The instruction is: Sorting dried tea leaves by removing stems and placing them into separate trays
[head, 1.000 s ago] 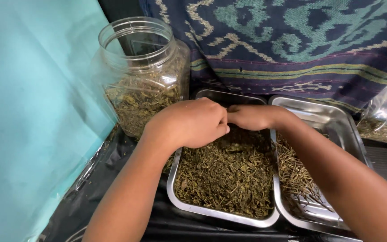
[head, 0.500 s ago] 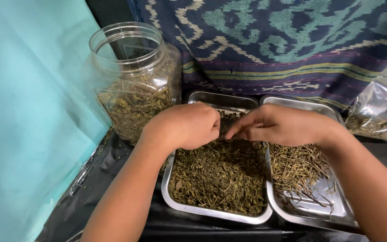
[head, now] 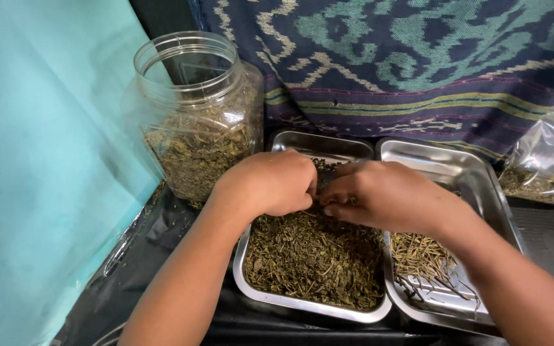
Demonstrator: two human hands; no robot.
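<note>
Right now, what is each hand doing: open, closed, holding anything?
Left hand: curled closed over the dried leaves in the left tray; contents hidden.
Right hand: fingers pinched in the same leaves; hold cannot be told.

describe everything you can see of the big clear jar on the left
The clear plastic jar stands upright at the back left, beside the left metal tray. It is wide-mouthed with a threaded neck and no lid on it, squarish with rounded shoulders, and about half full of dried green-brown leaf bits. A turquoise sheet lies against its left side. Neither hand touches it.
</note>
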